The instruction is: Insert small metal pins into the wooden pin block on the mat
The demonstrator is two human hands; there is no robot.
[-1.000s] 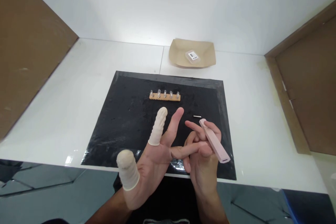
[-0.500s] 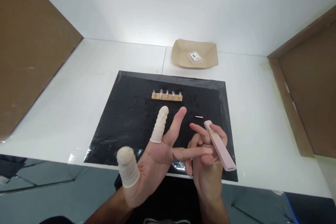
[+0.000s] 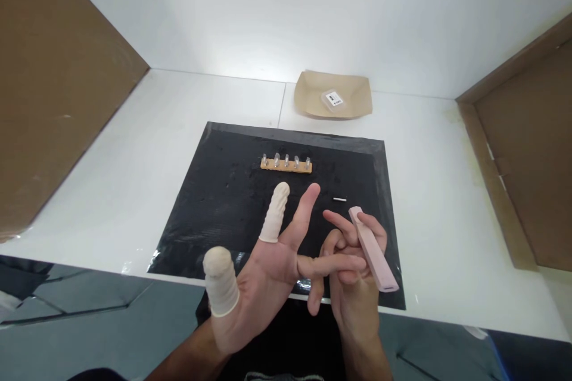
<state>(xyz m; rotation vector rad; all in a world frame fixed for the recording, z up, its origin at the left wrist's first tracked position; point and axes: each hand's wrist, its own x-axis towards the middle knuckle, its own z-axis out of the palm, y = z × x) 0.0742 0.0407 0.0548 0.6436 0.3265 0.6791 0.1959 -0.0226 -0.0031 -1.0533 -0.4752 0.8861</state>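
My left hand is palm up with its fingers spread, holding nothing. Cream rubber finger cots cover its thumb and one finger. Another of its fingers reaches across to my right hand, where the fingers overlap. A slim pink bar with a small slot in its near end lies tilted along my right hand, gripped between the fingers. Ahead on the mat stands a wooden strip bearing several clear, nail-shaped pieces upright. A short thin silvery rod lies beyond my right hand.
A black mat covers the middle of the white table. Behind it is a brown paper tray holding a small clear labelled box. Brown panels stand at left and right, with a white wall behind.
The hands keep nearly the same pose, and the view has shifted slightly. A fingertip between the two hands now points further down. The pink bar remains in my right hand.
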